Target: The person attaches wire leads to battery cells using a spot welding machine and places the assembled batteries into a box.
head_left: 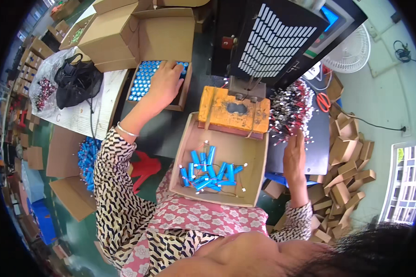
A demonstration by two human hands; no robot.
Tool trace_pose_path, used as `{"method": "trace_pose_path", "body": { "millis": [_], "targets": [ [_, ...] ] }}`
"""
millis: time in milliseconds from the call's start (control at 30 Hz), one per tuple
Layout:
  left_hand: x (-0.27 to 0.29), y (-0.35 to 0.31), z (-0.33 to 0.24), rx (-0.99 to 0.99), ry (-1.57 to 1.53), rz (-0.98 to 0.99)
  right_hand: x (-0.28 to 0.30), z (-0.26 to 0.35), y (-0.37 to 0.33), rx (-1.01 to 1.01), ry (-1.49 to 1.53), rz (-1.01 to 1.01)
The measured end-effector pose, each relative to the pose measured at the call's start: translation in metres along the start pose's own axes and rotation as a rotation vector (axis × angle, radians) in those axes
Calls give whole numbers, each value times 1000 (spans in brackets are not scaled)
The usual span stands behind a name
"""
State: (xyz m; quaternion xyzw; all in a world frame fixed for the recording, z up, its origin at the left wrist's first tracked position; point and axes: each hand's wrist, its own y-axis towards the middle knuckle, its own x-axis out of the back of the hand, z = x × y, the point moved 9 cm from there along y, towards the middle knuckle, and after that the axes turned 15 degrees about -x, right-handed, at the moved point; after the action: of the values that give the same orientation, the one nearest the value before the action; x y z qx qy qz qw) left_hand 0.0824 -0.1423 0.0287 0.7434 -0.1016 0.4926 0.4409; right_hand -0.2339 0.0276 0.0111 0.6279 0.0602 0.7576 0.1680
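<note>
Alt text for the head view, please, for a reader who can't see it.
Seen from above, a person's left hand reaches into a carton of upright blue cylindrical cells, while the right hand touches a bundle of red and black wire leads. Between them, a shallow cardboard tray holds loose blue wired cells below an orange fixture.

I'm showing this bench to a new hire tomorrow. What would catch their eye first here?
Probably the bright blue cells lying loose with wires in the shallow cardboard tray at the centre, just below the orange block. The left hand reaches into a box of upright cells at upper left, while the right hand touches a bundle of red and black wires.
</note>
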Motion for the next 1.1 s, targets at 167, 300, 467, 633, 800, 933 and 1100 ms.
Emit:
{"method": "trace_pose_path", "body": {
  "millis": [167, 300, 467, 633, 800, 933, 1100],
  "targets": [
    [-13, 5, 3, -79, 76, -115, -31, -21, -22, -150, -30, 99],
    [-25, 6, 10, -122, 107, 4, -29, -9, -9, -236, -178, 165],
    [-28, 18, 1, -175, 91, 115, -30, -13, 3, -121, -367, 32],
    [14, 8, 1, 171, -37, 173, 10, -9, 4, -99, -84, -25],
    [2, 30, -86, 231, -775, 61, 49, -7, 6, -245, 293, -162],
    [-19, 29, -115, -67, -432, 22, 48, 41, 15, -123, 658, -33],
    [8, 35, -137, -292, -153, -247, 30, 62, 29, -252, 889, 225]
  ]
}}
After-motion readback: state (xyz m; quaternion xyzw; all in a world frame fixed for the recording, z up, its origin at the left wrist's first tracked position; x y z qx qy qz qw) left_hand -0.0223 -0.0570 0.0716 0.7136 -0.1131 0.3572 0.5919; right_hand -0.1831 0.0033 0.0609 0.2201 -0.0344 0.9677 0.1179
